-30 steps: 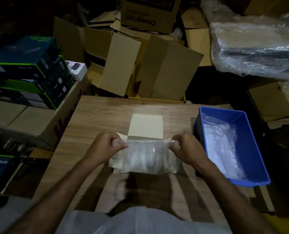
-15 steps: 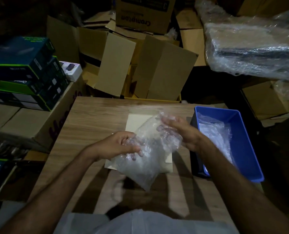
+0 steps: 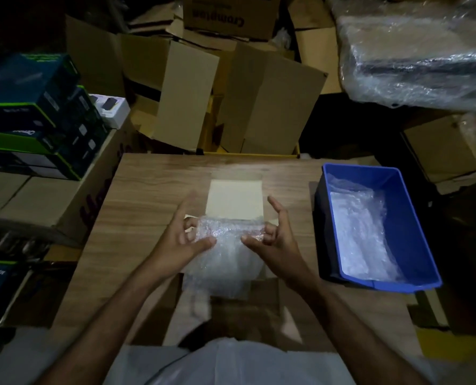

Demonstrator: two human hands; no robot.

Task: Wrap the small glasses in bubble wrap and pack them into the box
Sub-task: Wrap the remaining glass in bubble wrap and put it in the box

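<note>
A bubble wrap bundle lies at the middle of the wooden table, over the near part of a small pale cardboard box whose flap stands open behind it. My left hand pinches the bundle's left end with thumb and curled fingers, index finger raised. At the bundle's right end, my right hand does the same. The wrap hangs down toward me. No glass shows through the wrap.
A blue plastic bin holding more bubble wrap stands at the table's right. Stacked dark product boxes sit on cartons at the left. Open cardboard cartons crowd behind the table, and a plastic-wrapped load lies at the upper right.
The wrap was stretched flat between both hands, then lifted and turned. Now it is bunched into a roll held at both ends over the box.
</note>
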